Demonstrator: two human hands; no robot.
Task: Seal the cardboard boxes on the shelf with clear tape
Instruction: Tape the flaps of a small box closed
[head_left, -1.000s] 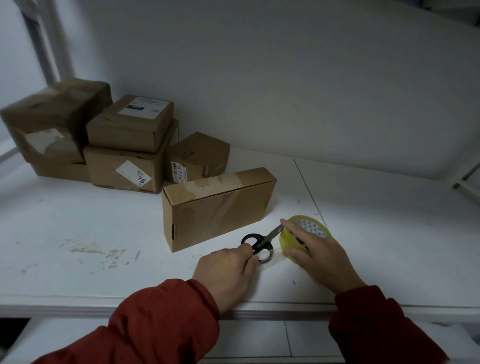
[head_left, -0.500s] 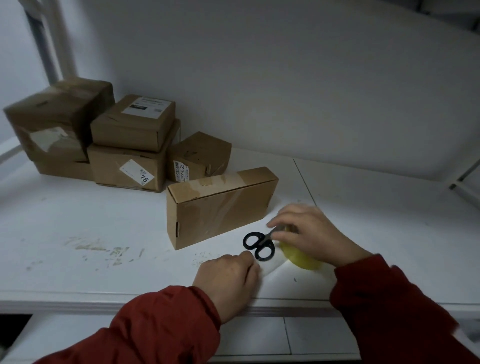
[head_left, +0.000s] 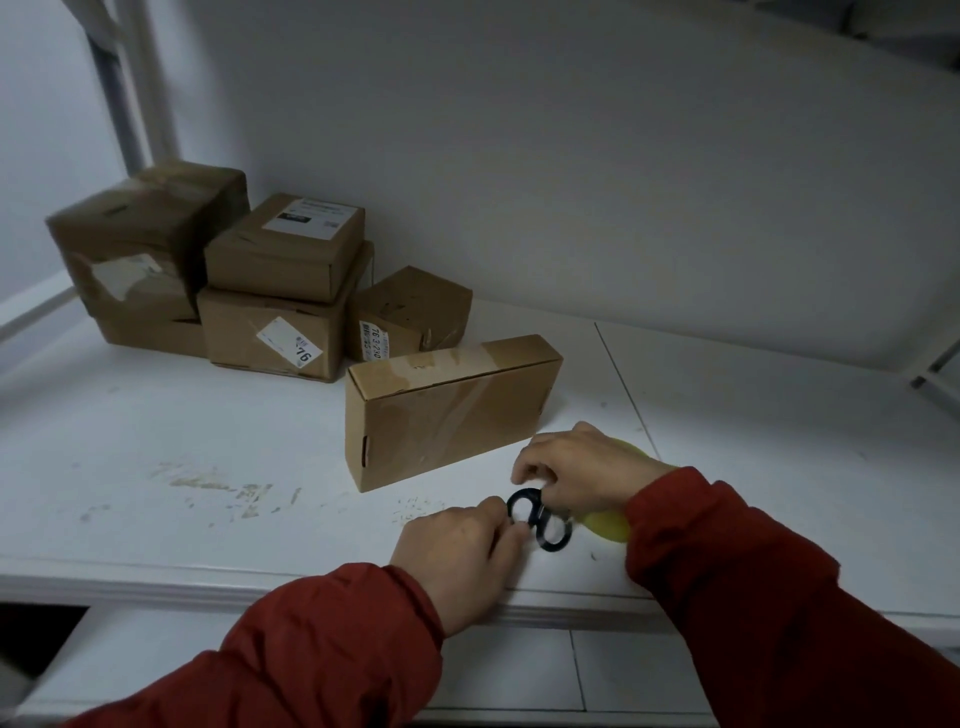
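Brown cardboard, a long box (head_left: 451, 410) standing on its edge, sits on the white shelf (head_left: 208, 426) just beyond both my hands. My right hand (head_left: 582, 470) is curled down over the yellow tape roll (head_left: 609, 526), gripping it against the shelf, so only slivers of the roll show behind my knuckles and below my wrist. The black scissors (head_left: 540, 525) lie between my hands, their handle loops toward me and their blades hidden under my right fingers. My left hand (head_left: 460, 553) has its fingers curled with the tips against the nearer loop; I cannot tell whether they actually hold it. Well beyond my left hand, in the far corner, stacked boxes (head_left: 280, 332) with white labels sit together.
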